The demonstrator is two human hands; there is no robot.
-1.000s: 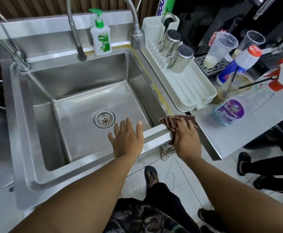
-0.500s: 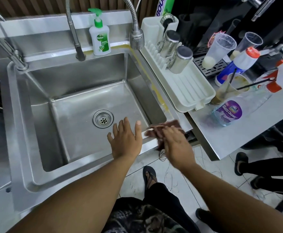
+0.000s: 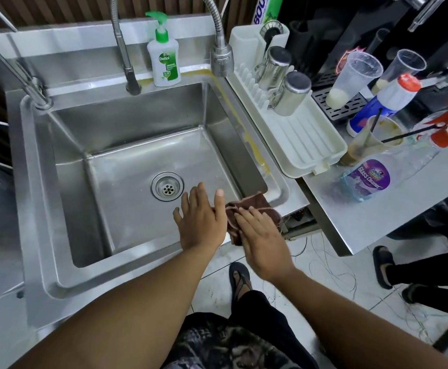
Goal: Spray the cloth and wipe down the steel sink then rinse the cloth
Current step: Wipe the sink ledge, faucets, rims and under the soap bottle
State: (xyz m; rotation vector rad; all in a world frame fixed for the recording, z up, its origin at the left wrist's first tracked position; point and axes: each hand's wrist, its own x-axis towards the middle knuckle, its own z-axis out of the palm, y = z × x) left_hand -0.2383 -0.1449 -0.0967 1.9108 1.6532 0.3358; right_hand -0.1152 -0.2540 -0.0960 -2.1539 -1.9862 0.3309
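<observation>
Fingers (image 3: 247, 217) of right hand (image 3: 264, 239) straight, pressing folded dark-brown cloth (image 3: 254, 205) | cloth on front-right rim of stainless steel sink (image 3: 137, 121) | left hand (image 3: 201, 222) fingers splayed over front rim

Left grip (image 3: 201, 219) is palm-down with fingers spread; right grip (image 3: 261, 235) just beside it, flat, fingers straight.

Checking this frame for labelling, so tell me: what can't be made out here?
Head view: much of the cloth lies under the right hand, hiding its full shape.
The front rim of the sink is covered where the left hand rests.
The spray head of the glass cleaner bottle is blurred and cut off by the right edge.
The tap hoses run off the top edge.
</observation>
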